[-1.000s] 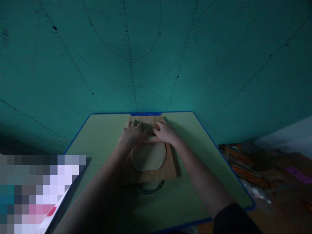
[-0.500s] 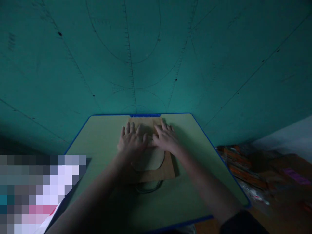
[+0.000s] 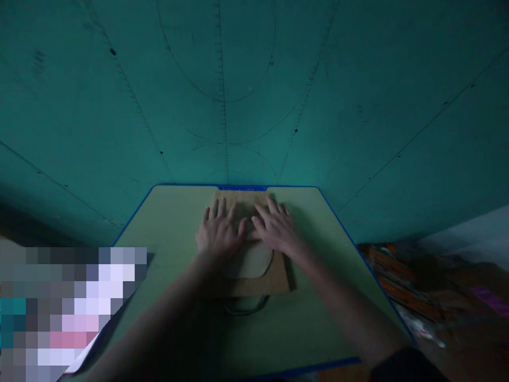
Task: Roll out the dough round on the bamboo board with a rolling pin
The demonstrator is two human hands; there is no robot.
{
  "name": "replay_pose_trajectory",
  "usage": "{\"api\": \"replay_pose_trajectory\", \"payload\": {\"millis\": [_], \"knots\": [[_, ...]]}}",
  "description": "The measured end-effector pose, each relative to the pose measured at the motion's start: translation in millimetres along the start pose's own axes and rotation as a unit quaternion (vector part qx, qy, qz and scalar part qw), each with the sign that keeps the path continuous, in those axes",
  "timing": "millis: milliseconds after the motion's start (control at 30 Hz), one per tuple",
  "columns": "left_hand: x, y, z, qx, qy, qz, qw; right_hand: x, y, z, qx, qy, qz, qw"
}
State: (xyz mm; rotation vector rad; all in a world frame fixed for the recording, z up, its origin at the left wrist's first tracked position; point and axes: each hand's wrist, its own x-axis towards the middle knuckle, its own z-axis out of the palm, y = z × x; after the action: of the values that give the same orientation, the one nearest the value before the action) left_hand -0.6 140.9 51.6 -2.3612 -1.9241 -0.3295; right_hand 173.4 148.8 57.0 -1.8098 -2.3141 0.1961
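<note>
A wooden board lies flat on the pale tabletop, with a flat, rounded sheet of dough on it. Across the far part of the sheet, my left hand rests palm down, fingers stretched forward and spread. Beside it, my right hand is also palm down with its fingers apart. Between the two thumbs shows a short bit of a pale bar, which looks like a rolling pin; the rest of it is hidden under my palms. A dark cord loop sticks out from the board's near edge.
The table has a blue rim and stands against a green wall with drawn lines and arcs. Orange packages and boxes are piled at the right. A pixelated area covers the lower left.
The whole view has shifted slightly, so the table and board sit a little further right. Both hands stay flat over the dough; any movement of theirs along the board is too small to tell.
</note>
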Motion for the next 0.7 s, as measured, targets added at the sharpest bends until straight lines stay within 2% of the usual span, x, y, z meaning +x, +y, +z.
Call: {"api": "replay_pose_trajectory", "payload": {"millis": [133,233,333,467,567,633,700], "knots": [[48,-7,-3.1,-0.02,-0.039,-0.018,0.999,49,10,1,0.035,-0.007,0.067,0.997],[56,-8,-5.3,-0.014,-0.034,-0.014,0.999,54,9,-2,0.031,0.02,0.08,0.996],[35,-5,-2.7,-0.001,-0.015,-0.006,1.0,31,1,-3,0.015,0.027,0.069,0.997],[-19,-1,-0.3,0.008,0.023,0.036,0.999,-28,-14,1,-0.031,0.049,0.011,0.998],[-49,1,-6.3,0.017,0.008,0.053,0.998,-67,-19,4,-0.034,0.049,-0.04,0.997],[-52,3,-9.9,0.017,-0.005,0.057,0.998,-75,-18,4,-0.031,0.04,-0.059,0.997],[-39,5,-9.5,0.005,-0.009,0.051,0.999,-66,-13,3,-0.031,0.028,-0.054,0.998]]}}
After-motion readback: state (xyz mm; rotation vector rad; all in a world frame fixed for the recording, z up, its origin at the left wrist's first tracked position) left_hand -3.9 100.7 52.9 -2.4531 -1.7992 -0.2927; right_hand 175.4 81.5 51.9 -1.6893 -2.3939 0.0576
